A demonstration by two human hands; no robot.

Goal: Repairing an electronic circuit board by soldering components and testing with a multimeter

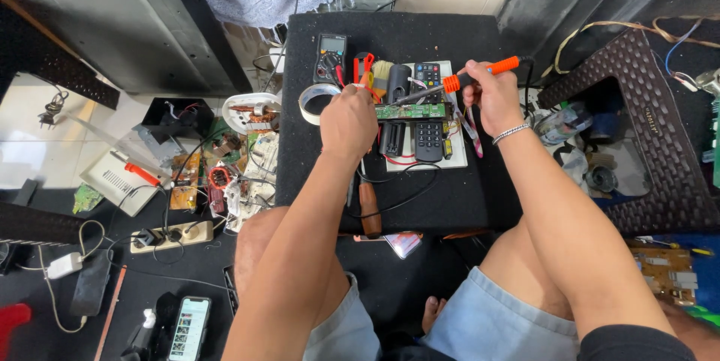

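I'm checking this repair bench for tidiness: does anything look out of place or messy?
Yes. Left of the black work mat, loose circuit boards and parts lie heaped on the floor among tangled wires. On the mat, the right hand holds a soldering iron to a green board; the left hand steadies it.

- Both bare forearms reach from the near edge toward the far middle, drawing closer together as they go.
- The left hand (349, 122) is seen from the back, knuckles up, fingers curled under and pinched at the far tips.
- The right hand (493, 94) sits just to the right and slightly farther, closed in a fist-like grip, thumb side facing left.
- A thin bracelet circles the right wrist.
- The bare knees spread below the arms.
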